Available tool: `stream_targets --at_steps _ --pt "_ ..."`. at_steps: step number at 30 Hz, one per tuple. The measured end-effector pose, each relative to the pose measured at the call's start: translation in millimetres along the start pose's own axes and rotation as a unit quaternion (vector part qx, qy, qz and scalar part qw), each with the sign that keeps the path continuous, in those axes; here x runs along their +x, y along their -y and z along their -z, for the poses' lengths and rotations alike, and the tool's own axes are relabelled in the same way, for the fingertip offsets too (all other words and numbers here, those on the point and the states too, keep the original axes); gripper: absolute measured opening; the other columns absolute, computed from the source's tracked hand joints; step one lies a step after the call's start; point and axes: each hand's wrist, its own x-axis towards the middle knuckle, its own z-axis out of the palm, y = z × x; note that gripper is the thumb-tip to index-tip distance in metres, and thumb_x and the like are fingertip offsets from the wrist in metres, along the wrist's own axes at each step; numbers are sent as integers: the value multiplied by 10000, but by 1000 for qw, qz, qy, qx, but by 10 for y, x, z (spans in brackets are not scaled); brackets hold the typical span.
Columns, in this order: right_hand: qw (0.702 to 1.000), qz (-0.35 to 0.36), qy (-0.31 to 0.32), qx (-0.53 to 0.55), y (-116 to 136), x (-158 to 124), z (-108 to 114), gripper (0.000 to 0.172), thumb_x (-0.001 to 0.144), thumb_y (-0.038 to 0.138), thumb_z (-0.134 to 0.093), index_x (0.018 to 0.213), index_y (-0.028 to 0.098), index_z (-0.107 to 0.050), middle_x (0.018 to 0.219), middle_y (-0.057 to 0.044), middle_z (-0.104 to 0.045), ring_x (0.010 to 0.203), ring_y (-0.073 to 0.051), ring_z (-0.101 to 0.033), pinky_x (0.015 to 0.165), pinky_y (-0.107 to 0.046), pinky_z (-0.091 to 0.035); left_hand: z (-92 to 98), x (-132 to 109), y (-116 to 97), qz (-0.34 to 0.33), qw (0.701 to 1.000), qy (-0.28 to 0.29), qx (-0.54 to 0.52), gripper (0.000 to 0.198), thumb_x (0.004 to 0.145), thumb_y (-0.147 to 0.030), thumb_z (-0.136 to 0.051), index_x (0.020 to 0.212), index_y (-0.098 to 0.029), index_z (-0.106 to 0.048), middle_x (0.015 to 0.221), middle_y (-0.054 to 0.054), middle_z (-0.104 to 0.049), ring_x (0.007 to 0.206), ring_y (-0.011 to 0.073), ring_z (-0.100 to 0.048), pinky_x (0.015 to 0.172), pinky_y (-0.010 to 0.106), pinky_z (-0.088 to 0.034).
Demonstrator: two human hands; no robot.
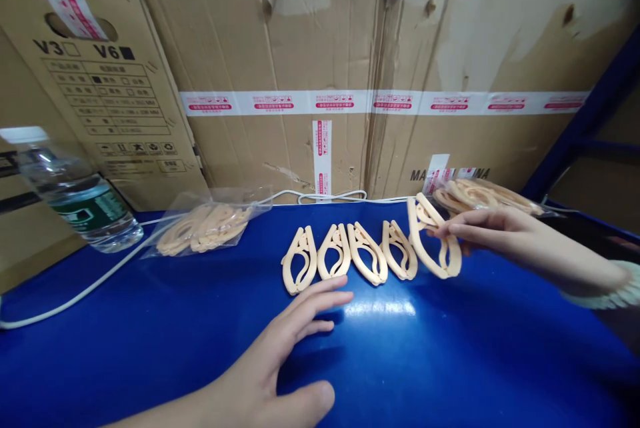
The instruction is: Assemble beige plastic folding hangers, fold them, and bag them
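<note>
Pinched between the thumb and fingers of my right hand (515, 241) is a beige folding clothes hanger (421, 249), folded up, at the right end of a row. Whether its lower end touches the table is hard to tell. Several like it lie side by side to its left, from the leftmost folded hanger (287, 273) to the folded hanger (411, 261) nearest my right hand. My left hand (275, 355) is open, fingers spread, just in front of the row. Its fingertips come close to the second folded hanger (323, 260); contact is unclear.
Bagged hangers lie at back left (215, 231) and, behind my right hand, more bagged hangers (480, 195). A water bottle (90, 208) stands left on the blue table (150, 348). A white cable (100, 285) runs along the back before cardboard boxes (280, 155).
</note>
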Motion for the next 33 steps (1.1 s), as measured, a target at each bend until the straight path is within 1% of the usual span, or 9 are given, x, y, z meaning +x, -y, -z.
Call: stream_targets --at_steps 3,6,12,15,18,20,23,27,33 --pt "990 -7 21 -142 -166 74 95 479 850 629 -531 833 194 -732 696 -71 -701 609 -213 -638 519 -316 -497 5 5 7 -6 1000 -4 9 546 854 -329 -651 1373 -384 -491 1559 15 -312 1385 319 -364 1120 456 -362" --pt "973 -2 67 -223 -196 86 59 464 872 596 -482 876 177 -683 756 -75 -699 663 -224 -644 595 -340 -496 8 15 20 -20 999 1 26 519 872 -337 -642 1367 -378 -490 1548 14 -328 1391 310 -356 1109 443 -387" --pt "953 -22 138 -270 -134 3 1 556 888 603 -428 1193 172 -601 974 -110 -715 819 -288 -677 734 -420 -534 23 -1 -4 -87 988 -5 129 531 888 -290 -611 1374 -415 -439 1523 -17 -369 1355 270 -423 1040 373 -478" --pt "954 9 106 -279 -101 -45 -25 660 870 644 -447 1322 173 -543 1273 -154 -627 1117 -373 -609 930 -524 -504 11 -2 -26 -134 952 -46 270 525 872 -208 -569 1362 -361 -457 1491 5 -424 1340 264 -444 1068 390 -452" --pt "950 57 109 -286 -41 -84 -168 754 871 649 -466 1473 201 -387 1526 -144 -375 1386 -392 -344 1098 -582 -347 -9 16 -9 -167 887 -97 419 461 869 -160 -501 1307 -303 -515 1481 11 -444 1372 261 -395 1140 464 -350" --pt "946 72 136 -286 -1 -106 -333 741 894 639 -443 1514 259 -302 1585 -120 -244 1433 -389 -213 1105 -622 -295 -20 37 19 -161 850 -109 490 446 878 -212 -515 1318 -282 -520 1510 16 -409 1407 284 -333 1155 524 -297" --pt "937 86 141 -308 19 -137 -592 698 898 640 -446 1512 371 -253 1606 -82 -156 1433 -434 -104 1039 -751 -228 -31 78 55 -113 823 -97 549 584 882 -408 -566 1431 -269 -424 1568 38 -295 1435 344 -259 1140 602 -268" --pt "931 110 119 -327 -15 -155 -784 724 874 650 -489 1503 429 -207 1603 -90 -147 1414 -482 -97 971 -829 -166 -53 135 76 -47 817 -71 570 774 862 -635 -521 1506 -270 -294 1583 52 -197 1446 390 -182 1121 641 -256" --pt "926 90 139 -340 26 -35 -832 711 873 727 -377 1499 427 -225 1606 -116 -106 1419 -475 -13 968 -830 -126 53 216 78 -18 829 -37 558 832 854 -682 -484 1527 -277 -211 1589 55 -150 1452 387 -134 1136 631 -221"
